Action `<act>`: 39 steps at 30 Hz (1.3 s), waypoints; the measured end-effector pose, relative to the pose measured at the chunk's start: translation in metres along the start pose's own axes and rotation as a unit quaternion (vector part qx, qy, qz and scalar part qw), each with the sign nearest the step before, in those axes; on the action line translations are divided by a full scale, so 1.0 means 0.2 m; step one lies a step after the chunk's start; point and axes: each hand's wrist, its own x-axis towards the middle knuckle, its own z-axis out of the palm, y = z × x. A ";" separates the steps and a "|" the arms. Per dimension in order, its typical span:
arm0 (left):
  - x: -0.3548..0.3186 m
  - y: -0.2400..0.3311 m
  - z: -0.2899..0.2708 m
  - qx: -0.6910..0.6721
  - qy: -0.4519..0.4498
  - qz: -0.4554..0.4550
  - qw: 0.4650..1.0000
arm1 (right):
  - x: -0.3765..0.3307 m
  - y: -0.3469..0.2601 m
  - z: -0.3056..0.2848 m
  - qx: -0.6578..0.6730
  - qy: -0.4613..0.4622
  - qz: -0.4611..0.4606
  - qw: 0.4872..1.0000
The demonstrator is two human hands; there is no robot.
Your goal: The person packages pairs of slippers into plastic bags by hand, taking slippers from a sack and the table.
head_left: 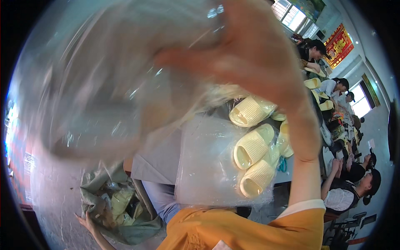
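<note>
My right hand [254,58] is raised close in front of me, blurred, with its fingers on a large clear plastic bag [104,96]. The bag fills the upper left and is smeared by motion; I cannot make out anything inside it. Low on the left, my left hand [88,225] has its fingers apart beside a grey-green cloth sack [93,189] holding crumpled plastic and pale yellow scraps. Below my right hand, flat clear plastic bags [204,162] lie stacked on a surface before me. Several pale yellow ribbed slippers [251,151] rest at their right side, some under clear film.
A small teal item [282,164] lies by the slippers. To the right, several people sit in a row, among them a person in a black cap [358,189], along a surface with more yellow slippers [312,83]. A red banner [338,45] hangs on the far wall.
</note>
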 end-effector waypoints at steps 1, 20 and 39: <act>0.04 0.04 0.07 -0.004 -0.002 0.002 1.000 | 0.01 0.11 -0.12 -0.010 -0.075 0.060 0.995; -0.09 0.12 -0.40 0.199 0.048 -0.013 0.979 | -1.55 2.39 0.23 0.073 -0.310 0.437 0.841; -0.60 2.60 0.10 -0.197 -0.188 0.434 0.859 | -1.27 0.90 -0.20 0.045 -0.021 0.397 0.916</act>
